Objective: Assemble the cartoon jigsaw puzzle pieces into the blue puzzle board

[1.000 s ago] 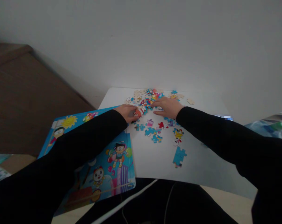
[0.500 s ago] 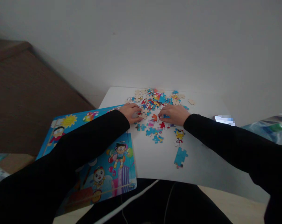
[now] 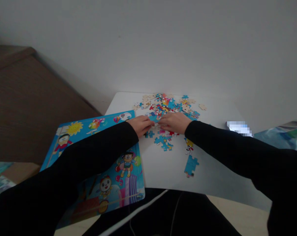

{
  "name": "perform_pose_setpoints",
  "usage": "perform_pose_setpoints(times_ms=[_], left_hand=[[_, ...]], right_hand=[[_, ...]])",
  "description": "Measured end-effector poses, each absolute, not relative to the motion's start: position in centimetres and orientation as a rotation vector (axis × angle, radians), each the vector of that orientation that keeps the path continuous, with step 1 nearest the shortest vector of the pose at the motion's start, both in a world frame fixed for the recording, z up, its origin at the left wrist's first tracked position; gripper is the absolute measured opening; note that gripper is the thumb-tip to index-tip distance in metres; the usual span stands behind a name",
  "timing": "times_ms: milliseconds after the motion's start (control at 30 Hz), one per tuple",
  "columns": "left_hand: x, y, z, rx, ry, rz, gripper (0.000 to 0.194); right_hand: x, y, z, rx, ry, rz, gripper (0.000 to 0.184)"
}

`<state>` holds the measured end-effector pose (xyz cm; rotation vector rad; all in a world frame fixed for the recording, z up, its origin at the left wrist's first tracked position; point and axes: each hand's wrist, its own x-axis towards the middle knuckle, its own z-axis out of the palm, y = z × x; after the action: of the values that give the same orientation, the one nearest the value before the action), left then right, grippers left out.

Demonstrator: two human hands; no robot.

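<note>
Both hands, left and right, fingertips meeting, pinch a blue puzzle piece.

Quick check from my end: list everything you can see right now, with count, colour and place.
loose puzzle pieces: many, mostly blue, red and tan, far middle of table
joined blue pieces: one cluster, near edge of table
puzzle board: one, blue cartoon print, left, under left arm
table: one, white
blurred object: one, white-blue, right side
white cable: one, below table
left hand: at the pile, fingertips meeting the right
right hand: on the pieces
</note>
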<state>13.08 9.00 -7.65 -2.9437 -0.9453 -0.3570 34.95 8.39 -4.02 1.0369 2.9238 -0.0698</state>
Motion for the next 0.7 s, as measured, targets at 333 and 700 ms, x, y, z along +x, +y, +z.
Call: perform_pose_setpoints(times_ms=[333, 700], left_hand=[[13.8, 7.8, -9.7, -3.065, -0.749, -0.446, 0.042], [13.6, 8.0, -8.0, -2.919, -1.119, -0.238, 0.039]], right_hand=[[38.6, 6.9, -3.6, 1.400, 2.780, -0.170, 0.031], [39.3, 9.0, -3.0, 1.648, 2.655, -0.087, 0.029]])
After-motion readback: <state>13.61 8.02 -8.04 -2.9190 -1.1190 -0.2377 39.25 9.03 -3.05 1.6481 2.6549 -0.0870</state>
